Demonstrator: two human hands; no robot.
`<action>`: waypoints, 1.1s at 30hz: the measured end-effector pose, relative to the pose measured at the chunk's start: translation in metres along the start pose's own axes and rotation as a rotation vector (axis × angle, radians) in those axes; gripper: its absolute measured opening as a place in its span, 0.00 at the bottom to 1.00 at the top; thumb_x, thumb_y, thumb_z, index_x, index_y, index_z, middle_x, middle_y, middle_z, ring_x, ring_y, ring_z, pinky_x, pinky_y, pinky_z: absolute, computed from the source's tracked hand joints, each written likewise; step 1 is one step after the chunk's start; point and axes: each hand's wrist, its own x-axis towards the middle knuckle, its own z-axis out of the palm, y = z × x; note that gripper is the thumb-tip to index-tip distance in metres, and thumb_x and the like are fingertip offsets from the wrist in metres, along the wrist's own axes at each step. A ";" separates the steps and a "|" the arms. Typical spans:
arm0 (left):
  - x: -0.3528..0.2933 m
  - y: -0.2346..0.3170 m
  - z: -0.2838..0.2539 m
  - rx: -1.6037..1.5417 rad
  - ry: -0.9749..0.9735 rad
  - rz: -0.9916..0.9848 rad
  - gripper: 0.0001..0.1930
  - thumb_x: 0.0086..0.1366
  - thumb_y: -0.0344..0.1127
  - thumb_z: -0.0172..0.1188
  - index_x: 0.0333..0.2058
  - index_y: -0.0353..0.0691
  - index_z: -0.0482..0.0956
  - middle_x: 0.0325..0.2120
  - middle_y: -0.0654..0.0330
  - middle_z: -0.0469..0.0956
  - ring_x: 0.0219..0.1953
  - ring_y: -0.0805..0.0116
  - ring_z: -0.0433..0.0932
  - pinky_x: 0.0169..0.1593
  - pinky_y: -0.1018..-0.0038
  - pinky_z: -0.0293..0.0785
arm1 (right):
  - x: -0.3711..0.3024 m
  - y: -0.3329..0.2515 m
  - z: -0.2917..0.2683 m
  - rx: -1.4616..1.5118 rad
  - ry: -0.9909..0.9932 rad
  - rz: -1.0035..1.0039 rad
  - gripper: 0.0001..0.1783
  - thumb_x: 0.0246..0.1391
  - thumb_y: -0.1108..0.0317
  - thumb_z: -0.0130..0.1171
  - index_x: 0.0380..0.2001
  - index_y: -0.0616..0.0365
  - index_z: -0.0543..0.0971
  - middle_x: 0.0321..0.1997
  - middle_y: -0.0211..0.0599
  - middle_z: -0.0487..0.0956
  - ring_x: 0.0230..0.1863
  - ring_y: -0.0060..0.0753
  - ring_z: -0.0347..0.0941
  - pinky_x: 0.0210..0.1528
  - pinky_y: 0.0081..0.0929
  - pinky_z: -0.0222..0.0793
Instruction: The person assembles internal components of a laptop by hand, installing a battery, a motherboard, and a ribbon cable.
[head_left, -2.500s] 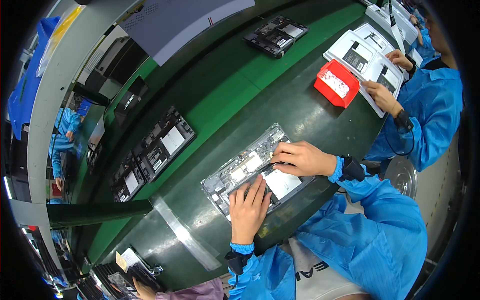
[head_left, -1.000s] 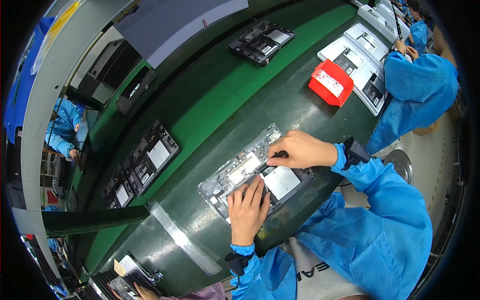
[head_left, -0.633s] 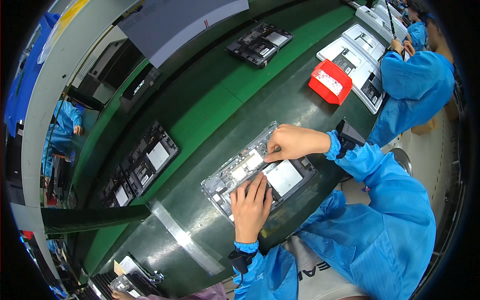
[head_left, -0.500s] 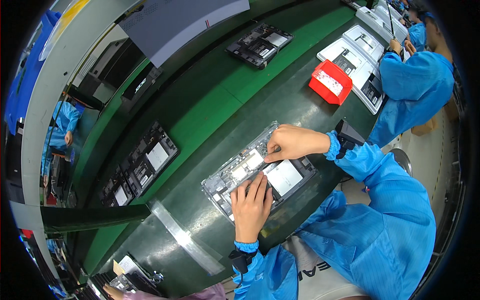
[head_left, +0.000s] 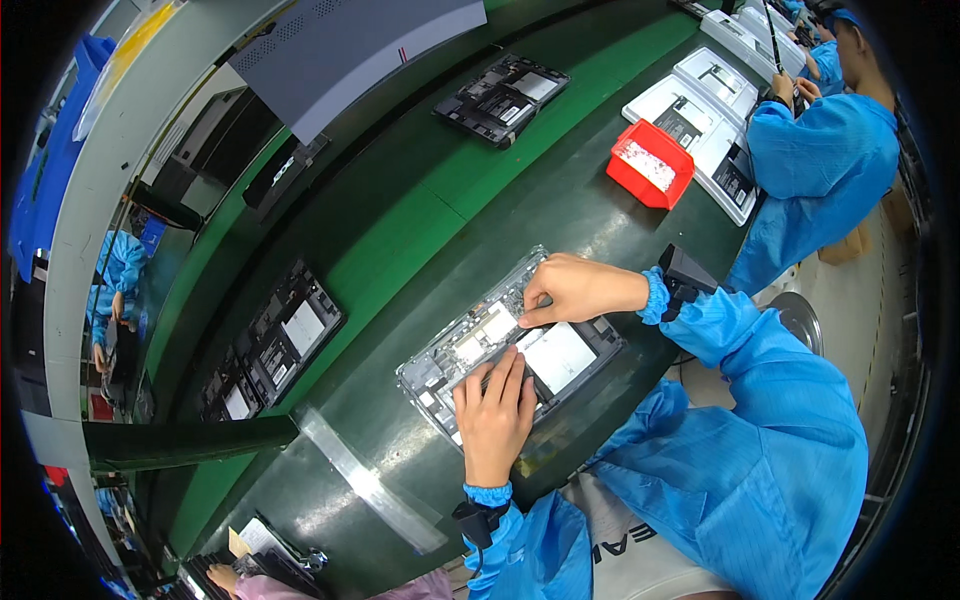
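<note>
green bench [head_left: 545, 205]; laptop base [head_left: 490, 333] uncovered, grey, white-panelled; left hand [head_left: 492, 414] spread atop, right hand [head_left: 578, 287] curled, grasp unclear.

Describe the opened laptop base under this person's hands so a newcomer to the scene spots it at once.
Start from the dark green workbench, just beyond the wearer's blue sleeves. Diagonally on it lies an opened, dark grey laptop base with a white panel. Unlike the similar bases farther back, it has the left hand and right hand over it.
</note>
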 end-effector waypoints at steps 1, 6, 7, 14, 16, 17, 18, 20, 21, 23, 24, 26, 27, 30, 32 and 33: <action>0.001 0.001 0.000 0.001 -0.002 0.001 0.18 0.61 0.32 0.70 0.51 0.40 0.85 0.56 0.67 0.82 0.52 0.60 0.77 0.53 0.62 0.70 | -0.001 0.001 -0.001 0.002 0.001 0.000 0.18 0.59 0.56 0.70 0.32 0.64 0.87 0.26 0.49 0.83 0.28 0.52 0.80 0.35 0.42 0.73; 0.007 0.005 -0.001 0.023 -0.023 0.017 0.17 0.64 0.32 0.68 0.51 0.38 0.85 0.56 0.64 0.82 0.52 0.59 0.77 0.54 0.63 0.70 | -0.003 0.007 -0.001 0.011 0.033 -0.023 0.19 0.60 0.55 0.70 0.31 0.64 0.87 0.25 0.50 0.83 0.28 0.54 0.79 0.35 0.43 0.73; 0.008 0.006 -0.002 0.023 -0.026 0.020 0.17 0.64 0.32 0.68 0.51 0.38 0.85 0.56 0.64 0.82 0.52 0.59 0.77 0.54 0.63 0.70 | -0.003 0.006 -0.003 0.013 0.036 -0.021 0.19 0.60 0.55 0.70 0.31 0.64 0.87 0.25 0.50 0.83 0.28 0.54 0.79 0.35 0.43 0.73; 0.013 0.010 -0.003 0.026 -0.034 -0.008 0.18 0.63 0.32 0.68 0.52 0.39 0.85 0.55 0.65 0.82 0.52 0.59 0.77 0.54 0.63 0.70 | -0.003 0.002 0.003 -0.265 0.186 -0.151 0.15 0.63 0.58 0.65 0.40 0.60 0.80 0.35 0.43 0.83 0.44 0.47 0.78 0.53 0.40 0.67; 0.016 0.012 -0.001 0.022 -0.033 -0.019 0.18 0.62 0.32 0.68 0.52 0.40 0.85 0.55 0.66 0.83 0.52 0.59 0.77 0.55 0.62 0.69 | -0.003 -0.003 0.010 -0.311 0.261 -0.161 0.16 0.61 0.58 0.66 0.42 0.60 0.79 0.38 0.41 0.83 0.47 0.44 0.76 0.57 0.39 0.64; 0.017 0.013 0.000 0.018 -0.035 -0.021 0.18 0.62 0.32 0.68 0.52 0.40 0.85 0.55 0.66 0.83 0.52 0.59 0.77 0.55 0.62 0.69 | -0.002 0.001 0.017 -0.308 0.274 -0.192 0.19 0.57 0.56 0.67 0.42 0.61 0.78 0.38 0.42 0.83 0.46 0.44 0.76 0.58 0.40 0.62; 0.017 0.014 0.000 0.013 -0.039 -0.021 0.18 0.63 0.32 0.68 0.52 0.40 0.85 0.54 0.66 0.83 0.52 0.59 0.77 0.55 0.62 0.69 | 0.000 0.006 0.022 -0.303 0.287 -0.221 0.23 0.53 0.55 0.69 0.43 0.63 0.78 0.38 0.44 0.83 0.44 0.44 0.76 0.58 0.40 0.60; 0.020 0.016 0.003 0.007 -0.039 -0.023 0.17 0.63 0.32 0.68 0.51 0.40 0.85 0.54 0.66 0.83 0.52 0.59 0.76 0.55 0.62 0.69 | 0.002 0.014 0.025 -0.254 0.298 -0.220 0.25 0.48 0.54 0.71 0.43 0.61 0.79 0.38 0.45 0.82 0.45 0.45 0.76 0.57 0.43 0.61; 0.021 0.016 0.004 0.000 -0.038 -0.028 0.17 0.63 0.33 0.68 0.51 0.40 0.85 0.54 0.66 0.83 0.52 0.59 0.76 0.55 0.62 0.69 | 0.003 0.012 0.021 -0.218 0.257 -0.158 0.25 0.47 0.54 0.71 0.42 0.61 0.79 0.37 0.44 0.82 0.46 0.45 0.76 0.57 0.43 0.61; 0.022 0.017 0.004 0.010 -0.045 -0.034 0.16 0.63 0.33 0.68 0.51 0.40 0.86 0.54 0.66 0.83 0.52 0.59 0.76 0.55 0.62 0.69 | 0.005 0.010 0.019 -0.181 0.213 -0.097 0.25 0.47 0.54 0.72 0.42 0.60 0.79 0.37 0.44 0.82 0.47 0.44 0.76 0.57 0.43 0.61; 0.024 0.019 0.004 0.015 -0.051 -0.034 0.16 0.64 0.33 0.68 0.50 0.40 0.86 0.54 0.66 0.83 0.51 0.59 0.76 0.55 0.62 0.69 | 0.005 0.008 0.017 -0.170 0.211 -0.079 0.24 0.47 0.54 0.71 0.42 0.59 0.79 0.36 0.42 0.81 0.47 0.42 0.76 0.57 0.43 0.61; 0.024 0.019 0.006 0.005 -0.048 -0.039 0.16 0.63 0.32 0.67 0.50 0.40 0.86 0.54 0.66 0.83 0.51 0.59 0.76 0.55 0.62 0.69 | 0.003 0.012 0.016 -0.159 0.208 -0.062 0.23 0.47 0.54 0.71 0.41 0.58 0.80 0.35 0.39 0.81 0.47 0.41 0.75 0.56 0.42 0.62; 0.025 0.019 0.007 -0.003 -0.042 -0.044 0.17 0.62 0.31 0.67 0.51 0.40 0.86 0.54 0.66 0.83 0.51 0.59 0.76 0.55 0.61 0.69 | 0.004 0.020 0.016 -0.251 0.257 -0.294 0.21 0.48 0.56 0.71 0.40 0.56 0.81 0.35 0.36 0.80 0.46 0.38 0.75 0.56 0.41 0.62; 0.030 0.022 0.008 -0.015 -0.069 -0.040 0.19 0.60 0.28 0.65 0.51 0.40 0.85 0.55 0.65 0.83 0.52 0.58 0.76 0.55 0.61 0.69 | -0.009 0.039 0.011 -0.363 0.262 -0.628 0.16 0.47 0.62 0.71 0.40 0.53 0.83 0.34 0.27 0.79 0.43 0.31 0.74 0.54 0.37 0.65; 0.034 0.023 0.009 -0.005 -0.072 -0.042 0.20 0.59 0.26 0.64 0.52 0.39 0.85 0.55 0.66 0.82 0.52 0.58 0.75 0.56 0.61 0.69 | -0.013 0.047 0.010 -0.385 0.297 -0.700 0.19 0.45 0.64 0.73 0.43 0.50 0.86 0.30 0.24 0.74 0.39 0.30 0.73 0.54 0.37 0.67; 0.036 0.024 0.009 -0.004 -0.082 -0.032 0.22 0.57 0.24 0.62 0.52 0.39 0.85 0.55 0.66 0.82 0.53 0.58 0.75 0.57 0.61 0.69 | -0.015 0.046 0.008 -0.392 0.282 -0.691 0.23 0.43 0.65 0.73 0.46 0.52 0.86 0.31 0.24 0.74 0.39 0.30 0.73 0.53 0.36 0.68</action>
